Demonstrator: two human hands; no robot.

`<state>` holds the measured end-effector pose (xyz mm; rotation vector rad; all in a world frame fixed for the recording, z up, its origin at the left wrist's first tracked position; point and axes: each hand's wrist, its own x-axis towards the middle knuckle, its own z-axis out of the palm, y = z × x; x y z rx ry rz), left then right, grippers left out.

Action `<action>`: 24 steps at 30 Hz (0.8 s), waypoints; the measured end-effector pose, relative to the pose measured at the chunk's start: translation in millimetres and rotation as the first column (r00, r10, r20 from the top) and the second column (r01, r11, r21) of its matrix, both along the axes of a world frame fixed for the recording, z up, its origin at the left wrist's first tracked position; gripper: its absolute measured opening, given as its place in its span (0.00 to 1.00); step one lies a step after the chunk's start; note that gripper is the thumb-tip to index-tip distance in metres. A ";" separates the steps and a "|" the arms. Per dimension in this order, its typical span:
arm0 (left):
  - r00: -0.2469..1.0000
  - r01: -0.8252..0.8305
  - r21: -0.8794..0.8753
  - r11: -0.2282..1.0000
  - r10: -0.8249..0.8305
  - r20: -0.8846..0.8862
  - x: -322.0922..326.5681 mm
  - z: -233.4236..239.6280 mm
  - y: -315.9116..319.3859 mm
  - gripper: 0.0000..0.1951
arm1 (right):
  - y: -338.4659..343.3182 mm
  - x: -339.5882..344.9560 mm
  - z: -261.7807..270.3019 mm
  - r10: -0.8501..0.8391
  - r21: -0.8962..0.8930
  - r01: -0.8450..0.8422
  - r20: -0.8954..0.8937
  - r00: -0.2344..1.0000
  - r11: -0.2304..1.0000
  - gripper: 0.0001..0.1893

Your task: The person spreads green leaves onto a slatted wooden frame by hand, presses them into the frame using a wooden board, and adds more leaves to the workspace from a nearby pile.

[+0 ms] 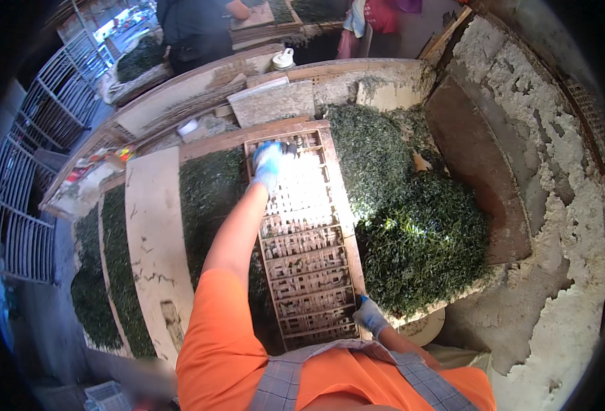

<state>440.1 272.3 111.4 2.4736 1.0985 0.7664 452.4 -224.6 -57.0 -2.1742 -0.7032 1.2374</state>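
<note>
A long slatted tray with a woven bamboo bottom (pixel 307 272) lies before me, beside a wooden rail (pixel 351 246). Over the tray's far left corner is my left hand (pixel 269 162), in a blue and white glove; glare blurs its fingers and their grip. My right hand (pixel 371 316), gloved too, grips the tray's edge at the near right corner, its fingertips partly hidden. Dark green shredded leaves (pixel 425 236) are heaped right of the rail. More leaves (pixel 210 190) show left of the tray, next to a pale cracked board (pixel 153 241).
A brown board (pixel 479 180) leans at the right by a crumbling ledge (pixel 564 257). Along the far wall stand a grey board (pixel 274 103) and a white lidded container (pixel 283 59). Beyond it a person in dark clothes (pixel 194 31) stands. A round basin (pixel 423 329) sits below the near edge.
</note>
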 end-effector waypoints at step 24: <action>0.786 0.570 -0.430 0.700 -0.312 0.534 140.3 127.1 -33.2 0.28 | 6.4 -5.7 45.1 -0.005 -0.130 0.015 0.082 0.997 0.991 0.33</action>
